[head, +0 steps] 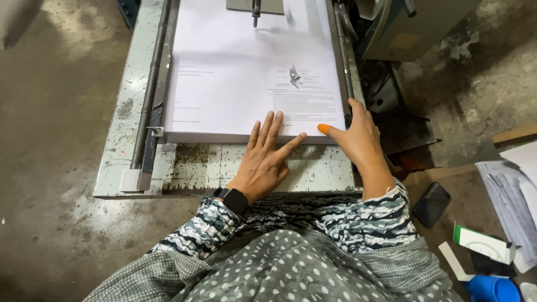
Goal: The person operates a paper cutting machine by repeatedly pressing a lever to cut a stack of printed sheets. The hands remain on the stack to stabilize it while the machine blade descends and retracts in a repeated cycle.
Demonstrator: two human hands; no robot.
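The paper stack (pixel 251 72) lay centre-top on the worn counter (pixel 224 168). The left hand (pixel 265 159) pressed its near edge, fingers spread, holding nothing; the right hand (pixel 358 140) cupped the lower-right corner. Uneven pressure risked skewing the top sheets against the rail (pixel 342 56).
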